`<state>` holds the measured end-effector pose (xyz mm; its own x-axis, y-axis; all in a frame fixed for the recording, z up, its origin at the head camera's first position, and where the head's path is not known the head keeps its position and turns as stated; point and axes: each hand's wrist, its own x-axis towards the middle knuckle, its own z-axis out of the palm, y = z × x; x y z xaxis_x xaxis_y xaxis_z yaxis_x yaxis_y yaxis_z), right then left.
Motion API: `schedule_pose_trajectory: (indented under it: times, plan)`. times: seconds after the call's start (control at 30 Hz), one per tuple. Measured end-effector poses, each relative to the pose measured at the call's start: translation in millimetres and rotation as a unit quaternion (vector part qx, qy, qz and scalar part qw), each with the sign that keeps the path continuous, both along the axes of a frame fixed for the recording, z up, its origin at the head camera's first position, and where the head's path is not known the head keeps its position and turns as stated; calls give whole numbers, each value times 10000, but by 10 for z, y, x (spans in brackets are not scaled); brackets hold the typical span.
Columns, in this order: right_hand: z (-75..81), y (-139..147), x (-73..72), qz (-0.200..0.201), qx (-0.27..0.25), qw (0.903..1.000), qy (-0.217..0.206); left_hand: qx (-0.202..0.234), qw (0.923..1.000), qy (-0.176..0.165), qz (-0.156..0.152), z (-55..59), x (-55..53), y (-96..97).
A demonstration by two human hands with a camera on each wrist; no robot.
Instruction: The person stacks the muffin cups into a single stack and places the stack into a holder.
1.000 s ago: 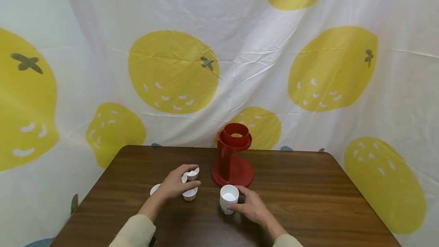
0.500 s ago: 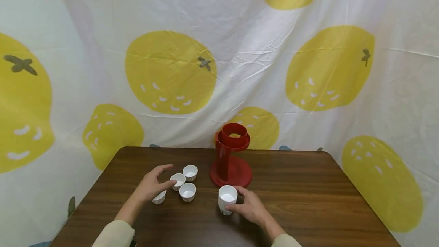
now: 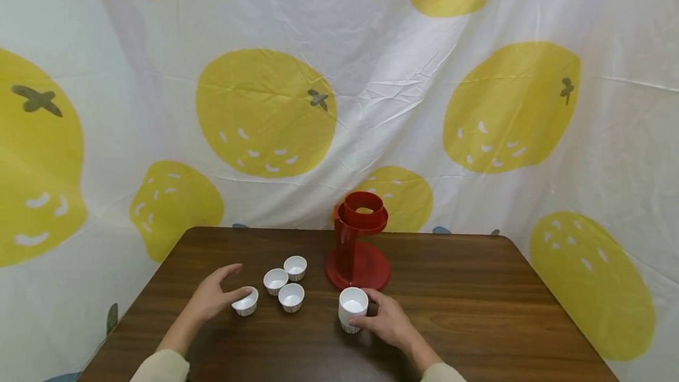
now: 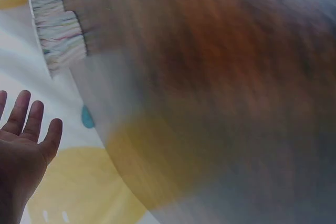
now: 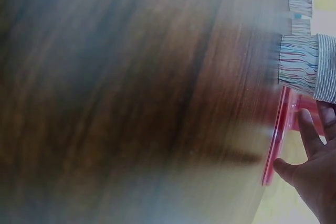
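A short stack of white ramekins stands on the table, one set on another. My right hand grips its upper part, thumb in front and fingers behind. In the right wrist view the lower ramekin has a streaked, ribbed side. My left hand is beside the leftmost ramekin, fingers spread, its thumb overlapping the rim from this angle; whether it touches cannot be told. Between the hands sit a rear ramekin, a middle ramekin and a front ramekin, all upright.
Behind the stack rises a red stand with a round base and a ring-shaped top. The brown wooden table extends to both sides. A cloth printed with yellow lemons hangs beyond the table's far edge.
My left hand has moved left, away from over the middle ramekins to the leftmost one, uncovering the others. The right hand has stayed on the stack.
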<state>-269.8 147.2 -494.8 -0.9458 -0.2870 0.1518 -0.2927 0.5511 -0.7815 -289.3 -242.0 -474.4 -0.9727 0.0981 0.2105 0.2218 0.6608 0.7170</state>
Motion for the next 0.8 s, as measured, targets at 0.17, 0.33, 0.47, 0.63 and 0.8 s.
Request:
schedule_pose_trajectory:
  times: [0.17,0.33,0.47,0.63,0.8]
  plan:
    - [-18,6,-9,40,-47,10000,-4,-83,9997,-218,77,-91,3,-69]
    - [-23,4,-6,75,-128,9999,10,-67,9993,-373,11,-154,11,-81]
    - [-26,5,5,66,-152,9998,57,-90,9993,-373,-43,-213,8,-78]
    - [-21,7,11,52,-133,9999,80,-192,9989,-415,-57,-273,5,-77]
    - [-18,10,8,25,-105,9999,66,-228,9979,-595,-76,-284,6,-69]
